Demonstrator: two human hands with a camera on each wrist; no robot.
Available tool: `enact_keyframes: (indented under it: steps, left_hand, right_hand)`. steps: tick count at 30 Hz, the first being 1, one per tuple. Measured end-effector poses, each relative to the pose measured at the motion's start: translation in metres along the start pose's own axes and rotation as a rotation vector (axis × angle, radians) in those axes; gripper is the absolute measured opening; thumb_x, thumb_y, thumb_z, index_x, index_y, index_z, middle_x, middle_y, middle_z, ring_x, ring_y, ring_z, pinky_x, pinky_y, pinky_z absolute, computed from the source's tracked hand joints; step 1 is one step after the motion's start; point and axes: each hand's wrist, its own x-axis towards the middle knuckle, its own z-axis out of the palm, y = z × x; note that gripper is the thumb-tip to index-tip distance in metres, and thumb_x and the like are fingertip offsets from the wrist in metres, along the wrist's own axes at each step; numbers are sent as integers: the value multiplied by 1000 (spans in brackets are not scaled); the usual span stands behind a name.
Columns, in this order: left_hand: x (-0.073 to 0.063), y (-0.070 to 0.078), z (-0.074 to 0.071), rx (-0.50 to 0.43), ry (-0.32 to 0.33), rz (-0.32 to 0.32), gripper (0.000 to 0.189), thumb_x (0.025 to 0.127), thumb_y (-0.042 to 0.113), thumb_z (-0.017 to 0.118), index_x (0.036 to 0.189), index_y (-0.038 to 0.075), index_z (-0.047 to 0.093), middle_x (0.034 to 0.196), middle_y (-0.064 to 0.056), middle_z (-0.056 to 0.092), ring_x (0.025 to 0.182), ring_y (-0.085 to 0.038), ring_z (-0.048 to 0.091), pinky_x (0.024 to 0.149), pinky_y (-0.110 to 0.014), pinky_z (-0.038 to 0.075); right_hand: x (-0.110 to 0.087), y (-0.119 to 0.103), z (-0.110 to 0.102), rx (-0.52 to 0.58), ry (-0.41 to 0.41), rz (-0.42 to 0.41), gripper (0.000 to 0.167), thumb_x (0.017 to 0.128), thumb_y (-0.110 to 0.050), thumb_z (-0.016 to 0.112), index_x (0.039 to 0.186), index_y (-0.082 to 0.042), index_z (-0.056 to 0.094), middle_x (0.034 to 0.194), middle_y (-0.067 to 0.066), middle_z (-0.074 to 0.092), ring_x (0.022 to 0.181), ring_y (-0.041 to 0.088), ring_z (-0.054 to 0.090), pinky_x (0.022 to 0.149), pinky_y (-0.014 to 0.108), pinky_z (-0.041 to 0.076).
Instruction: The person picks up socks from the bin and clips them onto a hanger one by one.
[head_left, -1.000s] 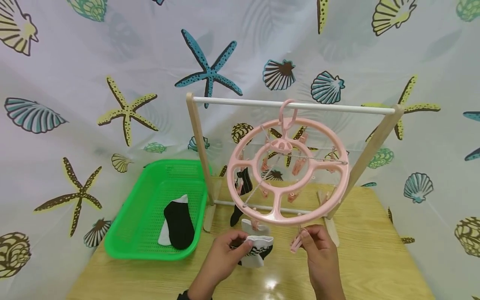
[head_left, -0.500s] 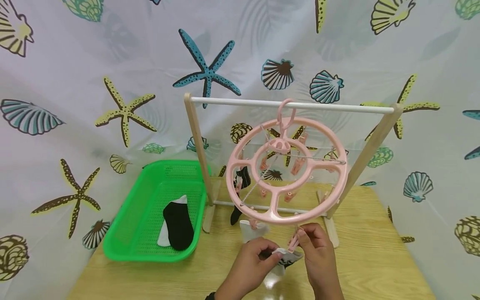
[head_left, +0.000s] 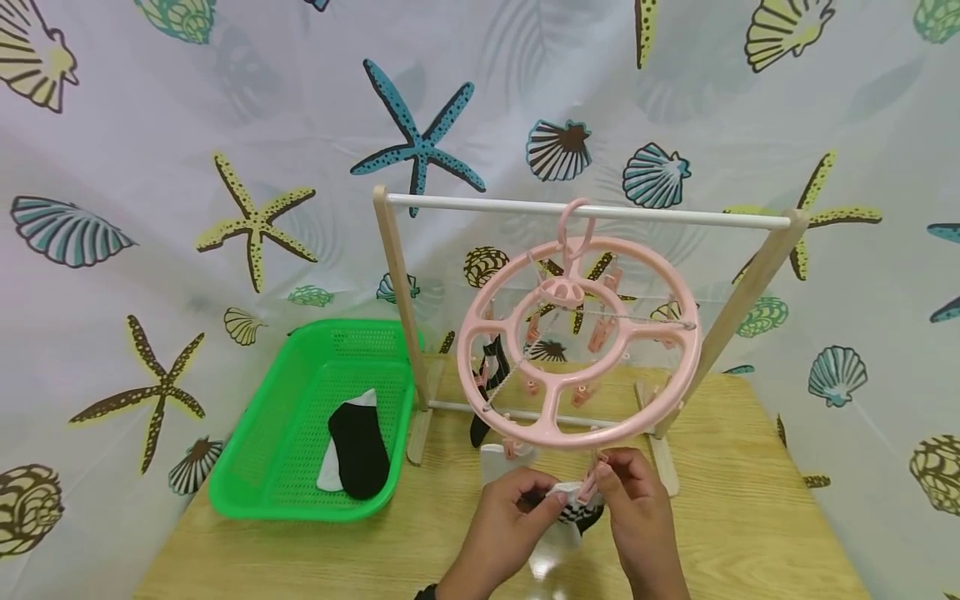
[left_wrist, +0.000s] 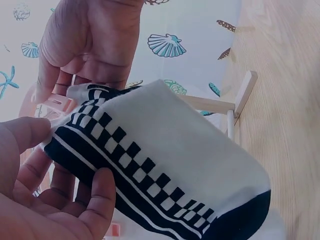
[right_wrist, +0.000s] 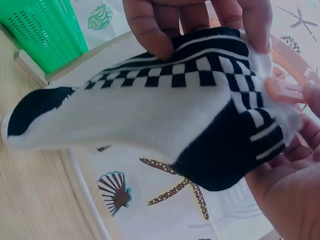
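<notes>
My left hand (head_left: pixel 517 517) grips a white ankle sock with black checks and stripes (left_wrist: pixel 170 135) near its cuff, below the front rim of the pink round hanger (head_left: pixel 555 437). In the right wrist view the sock's black heel and toe show, with the foot part hanging free. Between the thumb and fingers of my right hand (head_left: pixel 637 508) is a pink clothespin (head_left: pixel 588 487), which hangs from the hanger. The clothespin's tip (right_wrist: pixel 287 91) overlaps the sock's white cuff. Just left, a white sock (head_left: pixel 495 462) hangs from another clothespin (head_left: pixel 512 448), partly hidden by my left hand.
The hanger hooks over a white rail (head_left: pixel 675 215) on a wooden stand (head_left: pixel 401 300). A dark striped sock (head_left: pixel 491 367) hangs at its left side. A green basket (head_left: pixel 262 408) on the left holds a black-and-white sock pair (head_left: pixel 360 450).
My left hand has carried the checked sock rightward to the clothespin in my right hand. The cuff now meets the clothespin's tip. My right hand has stayed nearly in place.
</notes>
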Motion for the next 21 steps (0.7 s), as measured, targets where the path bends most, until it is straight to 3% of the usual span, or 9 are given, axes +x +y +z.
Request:
enact_keyframes:
  steps: [8, 12, 16, 21]
  left_hand:
    - [1, -1, -5, -29, 0, -44, 14, 93, 18, 70, 99, 6, 72, 92, -1, 67, 81, -8, 63, 69, -23, 54]
    - [2, -2, -10, 72, -19, -46, 16, 94, 21, 70, 104, 9, 71, 100, 1, 65, 93, -14, 63, 73, -26, 53]
    - [3, -2, -15, 215, 17, 30, 17, 93, 25, 71, 106, 13, 70, 105, 1, 64, 100, -19, 61, 77, -32, 51]
    - [3, 1, -22, 265, 74, 198, 14, 92, 21, 73, 102, 12, 71, 102, -1, 66, 97, -14, 62, 78, -33, 54]
  right_hand:
    - [-1, 2, 4, 1, 39, 26, 10, 98, 9, 53, 106, 14, 50, 88, 3, 60, 77, 12, 59, 67, 23, 52]
    - [-1, 1, 7, -11, 70, 57, 9, 97, 9, 54, 105, 14, 51, 87, 4, 60, 75, 12, 59, 66, 24, 52]
    - [-2, 1, 8, -12, 88, 71, 10, 98, 9, 53, 106, 14, 52, 87, 4, 61, 74, 11, 60, 66, 24, 53]
    - [-2, 0, 9, -21, 100, 82, 12, 98, 9, 54, 108, 15, 52, 88, 5, 60, 75, 11, 60, 67, 24, 52]
